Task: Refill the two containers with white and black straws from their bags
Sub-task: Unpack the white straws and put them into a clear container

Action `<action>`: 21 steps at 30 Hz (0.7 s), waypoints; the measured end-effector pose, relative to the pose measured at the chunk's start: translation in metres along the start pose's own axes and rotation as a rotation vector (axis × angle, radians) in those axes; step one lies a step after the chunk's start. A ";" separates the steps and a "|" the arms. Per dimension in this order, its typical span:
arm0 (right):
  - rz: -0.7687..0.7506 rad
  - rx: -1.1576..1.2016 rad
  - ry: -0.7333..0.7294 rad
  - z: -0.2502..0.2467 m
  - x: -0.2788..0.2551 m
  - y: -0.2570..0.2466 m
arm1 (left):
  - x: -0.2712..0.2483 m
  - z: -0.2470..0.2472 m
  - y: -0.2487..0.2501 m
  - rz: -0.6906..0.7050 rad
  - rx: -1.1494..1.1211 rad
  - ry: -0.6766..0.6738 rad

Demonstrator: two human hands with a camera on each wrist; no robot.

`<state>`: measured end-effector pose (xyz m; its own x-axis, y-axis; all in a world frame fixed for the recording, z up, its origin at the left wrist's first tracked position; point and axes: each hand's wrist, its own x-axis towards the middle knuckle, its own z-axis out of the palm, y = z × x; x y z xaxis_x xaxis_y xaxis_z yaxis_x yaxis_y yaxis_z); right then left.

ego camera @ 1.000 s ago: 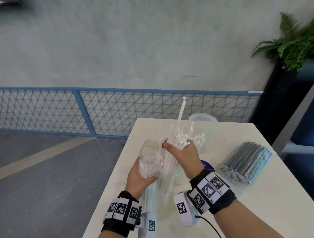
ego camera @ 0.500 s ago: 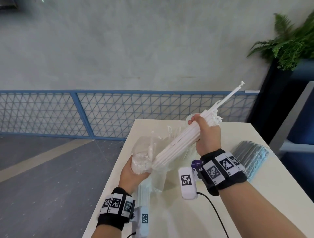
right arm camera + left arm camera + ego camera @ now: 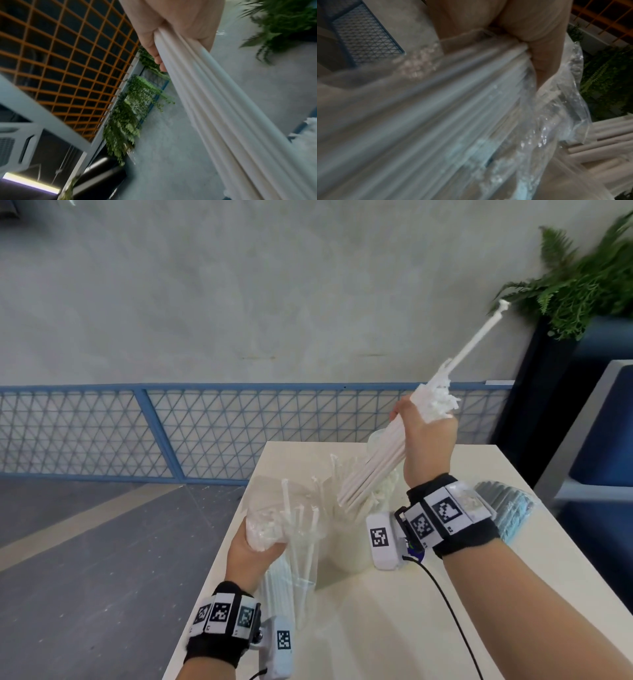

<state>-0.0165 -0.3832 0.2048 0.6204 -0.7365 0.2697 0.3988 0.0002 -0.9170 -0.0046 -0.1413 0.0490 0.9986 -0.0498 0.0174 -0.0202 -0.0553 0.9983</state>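
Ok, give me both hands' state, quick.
Left hand: grips the clear bag of white straws.
Right hand: grips a bundle of white straws.

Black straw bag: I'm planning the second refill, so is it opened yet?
Cannot tell. The black straw bag lies on the table, mostly hidden behind the right hand; its ends aren't visible.

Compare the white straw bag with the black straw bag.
The white straw bag is open and gripped upright by the left hand; the black straw bag lies flat, untouched, on the table. White straws poke out loosely; the black ones stay packed. Both bags are clear plastic.
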 end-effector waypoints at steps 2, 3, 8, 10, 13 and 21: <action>-0.045 -0.091 -0.054 0.009 -0.006 0.007 | -0.004 0.003 0.002 -0.002 -0.033 -0.023; -0.060 -0.155 -0.089 0.013 -0.010 0.013 | -0.005 0.005 0.003 -0.006 -0.046 -0.030; 0.053 -0.387 -0.242 0.019 -0.030 0.054 | -0.007 0.007 0.002 0.005 -0.073 -0.051; 0.115 -0.476 -0.295 0.018 -0.035 0.066 | -0.007 0.006 0.001 0.001 -0.087 -0.048; 0.177 -0.556 -0.349 0.014 -0.038 0.076 | -0.008 0.005 -0.001 -0.010 -0.082 -0.030; -0.294 -0.394 -0.332 0.012 -0.028 0.069 | -0.006 0.005 -0.006 -0.017 -0.046 -0.024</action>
<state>0.0020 -0.3545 0.1375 0.7252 -0.4167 0.5481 0.3444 -0.4698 -0.8129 -0.0106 -0.1460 0.0430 0.9973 -0.0732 -0.0007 0.0000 -0.0106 0.9999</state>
